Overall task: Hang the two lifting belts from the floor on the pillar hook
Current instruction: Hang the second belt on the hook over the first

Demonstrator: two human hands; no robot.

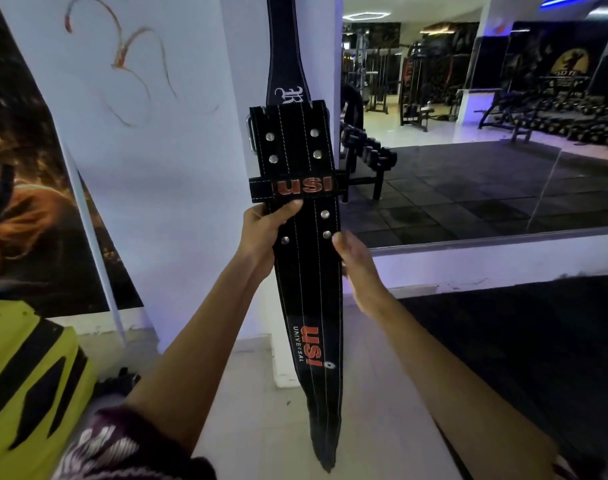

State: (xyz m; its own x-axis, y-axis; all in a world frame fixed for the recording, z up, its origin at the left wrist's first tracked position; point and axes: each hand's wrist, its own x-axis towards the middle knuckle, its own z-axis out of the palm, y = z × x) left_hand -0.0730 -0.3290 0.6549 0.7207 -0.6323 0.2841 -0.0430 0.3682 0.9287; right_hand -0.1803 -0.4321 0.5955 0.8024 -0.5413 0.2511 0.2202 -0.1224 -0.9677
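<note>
left hand: closed on the left edge of the USI belt, thumb across the front face just under the keeper loop, fingers wrapped behind.
right hand: at the belt's right edge, thumb tip touching the edge beside the lower rivets; fingers go behind the belt, so can't tell whether it's actually clamping.
USI belt: black suede, white stitch lines, held upright in front of the pillar. Buckle end up, tapered end hanging down below the forearms, off the floor. Orange "USI" on the loop, and again lower down with "UNIVERSAL".
buckle: steel frame sticks out at the belt's upper left corner.
rivets: two pairs above the loop, more below it, between the two hands.
second belt: black, white logo near its lower visible part, already hanging flat on the pillar, running out of the top of the frame. The USI belt's top edge overlaps its lower part.
hook: not visible, above the frame.
pillar: white, poster on the wall to its left.
mirror: right of the pillar, reflects the dumbbell rack, benches and machines.
yellow-black object: bottom left, on the floor; can't tell what it is.
sleeve: patterned, left arm, pushed up past the forearm.
</note>
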